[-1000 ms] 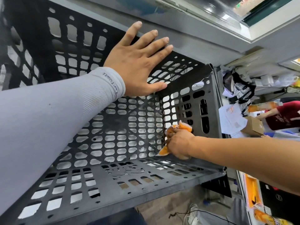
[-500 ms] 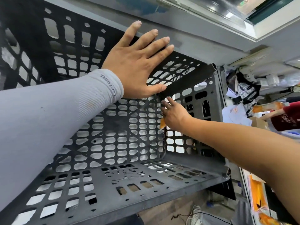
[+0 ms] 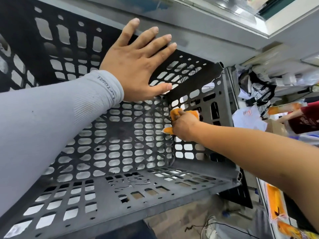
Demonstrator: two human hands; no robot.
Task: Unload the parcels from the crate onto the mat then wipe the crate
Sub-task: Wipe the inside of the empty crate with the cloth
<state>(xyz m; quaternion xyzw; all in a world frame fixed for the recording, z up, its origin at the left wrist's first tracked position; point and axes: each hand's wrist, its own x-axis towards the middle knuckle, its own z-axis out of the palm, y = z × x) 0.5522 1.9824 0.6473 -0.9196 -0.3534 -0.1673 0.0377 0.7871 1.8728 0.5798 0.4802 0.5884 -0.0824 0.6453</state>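
A dark grey perforated plastic crate point(image 3: 155, 187) lies tipped on its side, its opening toward me, with nothing inside. My left hand point(image 3: 136, 64), in a grey sleeve, presses flat with straight fingers on the crate's upper wall. My right hand point(image 3: 185, 127) reaches deep inside and grips an orange cloth point(image 3: 175, 113) against the inner corner where the holed bottom meets the right wall. Orange cloth shows above and below the fist.
To the right lie parcels: white bags point(image 3: 246, 118), a cardboard box point(image 3: 276, 126) and orange packets point(image 3: 276, 204). Another person's arm and dark red shirt point(image 3: 303, 118) show at the right edge. A grey wall stands behind the crate. A shoe point(image 3: 209, 228) and floor lie below.
My right hand with the cloth went up the inner corner, then came back down a little to mid-height. My left hand stayed flat on the upper wall.
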